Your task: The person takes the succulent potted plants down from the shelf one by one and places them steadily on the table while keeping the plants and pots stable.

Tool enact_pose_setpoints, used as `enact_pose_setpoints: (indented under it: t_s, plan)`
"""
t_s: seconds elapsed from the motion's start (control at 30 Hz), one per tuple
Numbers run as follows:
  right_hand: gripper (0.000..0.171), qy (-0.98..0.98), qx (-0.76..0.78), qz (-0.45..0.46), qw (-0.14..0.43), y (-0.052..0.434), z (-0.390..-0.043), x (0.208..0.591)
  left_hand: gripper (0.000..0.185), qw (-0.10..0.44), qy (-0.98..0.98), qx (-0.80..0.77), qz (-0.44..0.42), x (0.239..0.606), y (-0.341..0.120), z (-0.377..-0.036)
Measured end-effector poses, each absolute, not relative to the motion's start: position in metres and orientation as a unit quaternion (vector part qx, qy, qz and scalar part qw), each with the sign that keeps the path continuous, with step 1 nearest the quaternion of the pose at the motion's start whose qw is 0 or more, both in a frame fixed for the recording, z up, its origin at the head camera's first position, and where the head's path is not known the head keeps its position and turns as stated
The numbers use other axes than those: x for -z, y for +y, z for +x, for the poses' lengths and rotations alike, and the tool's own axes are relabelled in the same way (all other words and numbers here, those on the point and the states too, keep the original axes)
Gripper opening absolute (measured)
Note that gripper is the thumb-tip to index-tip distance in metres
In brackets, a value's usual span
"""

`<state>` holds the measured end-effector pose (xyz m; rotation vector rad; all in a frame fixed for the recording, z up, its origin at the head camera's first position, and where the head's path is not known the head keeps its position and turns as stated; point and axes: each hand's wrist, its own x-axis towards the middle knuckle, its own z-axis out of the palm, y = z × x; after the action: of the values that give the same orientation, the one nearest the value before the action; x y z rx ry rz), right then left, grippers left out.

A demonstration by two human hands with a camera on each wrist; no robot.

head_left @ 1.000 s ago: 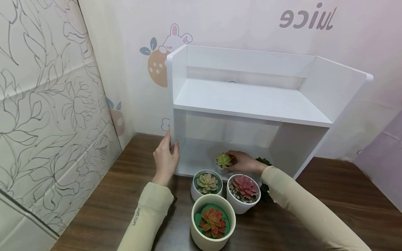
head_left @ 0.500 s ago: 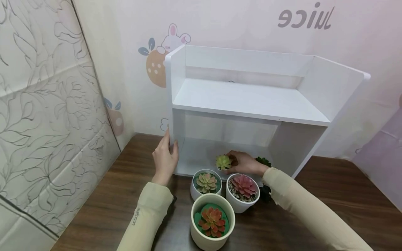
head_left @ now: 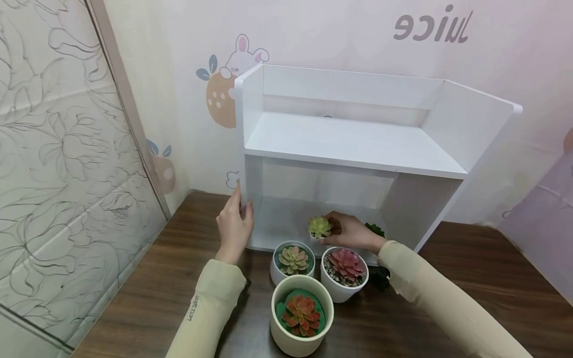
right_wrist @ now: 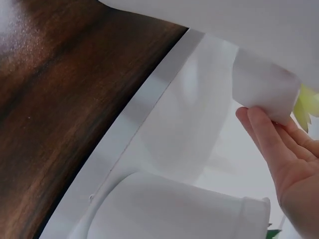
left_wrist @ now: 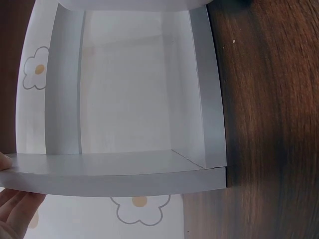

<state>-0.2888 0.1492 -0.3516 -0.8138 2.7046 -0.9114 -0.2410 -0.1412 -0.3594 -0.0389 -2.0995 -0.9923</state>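
One white shelf unit (head_left: 358, 144) is recorded, standing on the dark wooden table (head_left: 147, 293) against a pink wall; two levels are counted, an upper board and a lower compartment.

Left hand (head_left: 234, 226): laid against the front edge of the unit's left side panel, fingers straight along the panel and the thumb on the inner face. In the left wrist view the fingertips (left_wrist: 15, 209) are seen beside that panel edge.

Right hand (head_left: 351, 231): reached into the lower compartment, fingers curled round one small white pot with a yellow-green succulent (head_left: 319, 227). The pot is held at the front of the compartment floor; whether it rests on the floor cannot be told. In the right wrist view the white pot (right_wrist: 266, 89) is seen pinched at the fingertips (right_wrist: 264, 129).

Three further potted succulents are counted on the table just before the unit: one pale green in a white pot (head_left: 293, 259), one pink in a white pot (head_left: 345, 264), one orange-red in a cream pot (head_left: 302, 314). One dark green plant (head_left: 375, 229) is partly hidden behind the right wrist.
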Motion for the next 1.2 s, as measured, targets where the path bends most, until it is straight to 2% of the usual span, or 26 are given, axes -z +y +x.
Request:
enact_pose_setpoints:
  t_s: [0.4, 0.67, 1.2]
  plan:
    - [0.058, 0.884, 0.379, -0.265, 0.069, 0.151, -0.277, 0.341, 0.049, 0.403, -0.826, 0.394, -0.019, 0.358, -0.142, -0.241]
    - [0.061, 0.89, 0.372, -0.258, 0.051, 0.151, -0.268, 0.334, 0.05, 0.406, -0.824, 0.395, -0.018, 0.358, -0.141, -0.24]
    - [0.062, 0.881, 0.398, -0.25, 0.053, 0.157, -0.247, 0.322, 0.05, 0.398, -0.825, 0.401, -0.017, 0.36, -0.141, -0.24]
